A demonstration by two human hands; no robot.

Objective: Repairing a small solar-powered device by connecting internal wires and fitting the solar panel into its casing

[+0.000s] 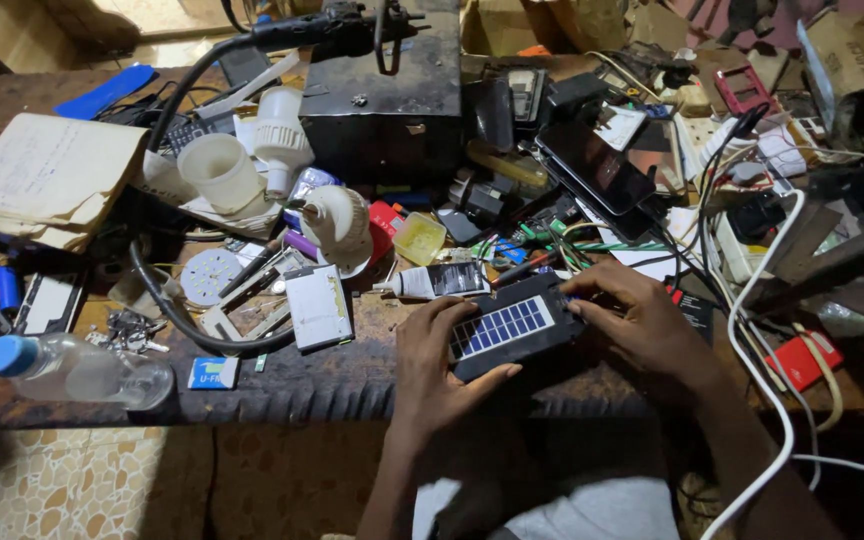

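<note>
Left hand [432, 365] and right hand [642, 320] are both gripping a black solar-panel lamp [514, 325] at the workbench [302, 385] front edge, right fingers working its far end.

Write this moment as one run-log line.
left hand: grips solar-panel device | right hand: on its far end | place: cluttered workbench

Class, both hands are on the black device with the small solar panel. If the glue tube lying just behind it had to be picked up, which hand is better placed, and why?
Probably the left hand: the glue tube lies just beyond its fingertips, on its side of the solar device. The right hand grips the device's far end and would have to cross over.
</note>
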